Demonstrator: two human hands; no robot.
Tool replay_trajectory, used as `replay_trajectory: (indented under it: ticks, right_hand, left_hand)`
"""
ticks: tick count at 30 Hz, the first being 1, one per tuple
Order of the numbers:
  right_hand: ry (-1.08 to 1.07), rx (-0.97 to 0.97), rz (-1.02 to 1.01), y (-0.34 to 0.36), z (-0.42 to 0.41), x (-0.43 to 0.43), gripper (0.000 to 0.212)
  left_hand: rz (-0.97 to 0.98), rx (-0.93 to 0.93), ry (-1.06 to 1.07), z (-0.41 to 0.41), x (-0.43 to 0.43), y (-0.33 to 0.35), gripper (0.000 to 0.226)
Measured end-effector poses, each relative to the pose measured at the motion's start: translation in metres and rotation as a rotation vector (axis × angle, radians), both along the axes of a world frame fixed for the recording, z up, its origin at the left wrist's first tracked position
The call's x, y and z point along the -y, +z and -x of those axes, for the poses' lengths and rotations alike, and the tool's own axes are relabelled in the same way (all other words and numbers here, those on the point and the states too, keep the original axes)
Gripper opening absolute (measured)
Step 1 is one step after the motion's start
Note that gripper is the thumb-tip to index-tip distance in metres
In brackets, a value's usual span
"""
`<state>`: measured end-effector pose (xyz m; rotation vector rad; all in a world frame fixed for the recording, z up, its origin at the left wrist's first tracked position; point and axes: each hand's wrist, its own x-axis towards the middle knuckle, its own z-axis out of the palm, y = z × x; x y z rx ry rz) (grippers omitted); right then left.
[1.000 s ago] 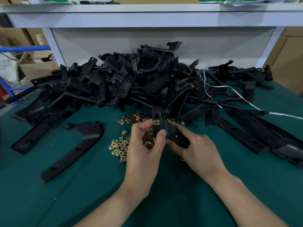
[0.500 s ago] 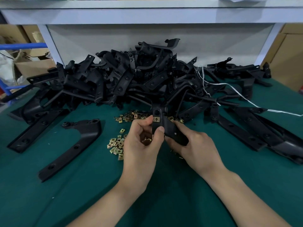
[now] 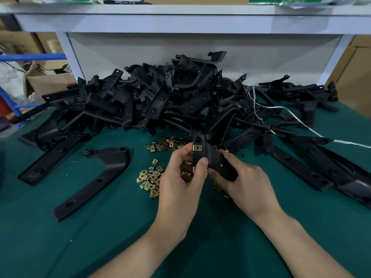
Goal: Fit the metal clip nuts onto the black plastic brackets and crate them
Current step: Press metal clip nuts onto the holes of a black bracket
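We judge the main risk to be a half-seated clip nut (image 3: 197,147). It sits on the upper end of the black plastic bracket (image 3: 218,163) just below the bracket's top hole. If it is not pushed fully home, or sits skewed over its hole, it could spring off when the part is crated. A second risk is a slip. The bracket is held in the air above the loose clip nuts (image 3: 149,177) scattered on the green table (image 3: 60,247), and a dropped part would knock them about or land in the bracket heap (image 3: 160,97) behind, where fitted and unfitted parts would be hard to tell apart. No crate is in view, so crating would call for a reach outside what we can see. On the grip, the left hand (image 3: 180,185) is closed in a pinch on the bracket's upper end, with the thumb tip pressed on the black face just under the nut and a fingertip beside the nut's edge. The right hand (image 3: 247,185) has its fingers curled round the bracket's lower end and carries its weight. A pale sliver shows inside the left palm. It may be a spare nut, but the view is too shadowed for us to say. One separate bracket (image 3: 104,173) lies flat on the table, well to the left.
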<state>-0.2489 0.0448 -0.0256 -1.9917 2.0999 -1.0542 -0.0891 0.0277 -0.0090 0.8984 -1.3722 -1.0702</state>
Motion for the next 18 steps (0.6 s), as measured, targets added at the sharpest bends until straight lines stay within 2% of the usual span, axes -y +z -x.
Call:
replay_trajectory:
  ticks: [5, 9, 14, 18]
  right_hand:
    - [-0.021, -0.026, -0.002, 0.0, 0.001, -0.001, 0.052]
    - [-0.025, -0.085, 0.003, 0.004, -0.003, -0.004, 0.05]
    - [-0.008, -0.197, -0.034, 0.007, -0.009, -0.004, 0.05]
    - [-0.007, -0.212, -0.038, 0.004, -0.009, -0.003, 0.052]
  left_hand:
    - [0.008, 0.057, 0.01, -0.001, 0.002, -0.004, 0.021]
    - [0.035, 0.229, 0.021, -0.006, 0.009, -0.008, 0.018]
    - [0.072, 0.341, 0.117, -0.008, 0.012, -0.012, 0.032]
    - [0.092, 0.417, 0.164, -0.006, 0.011, -0.012, 0.032]
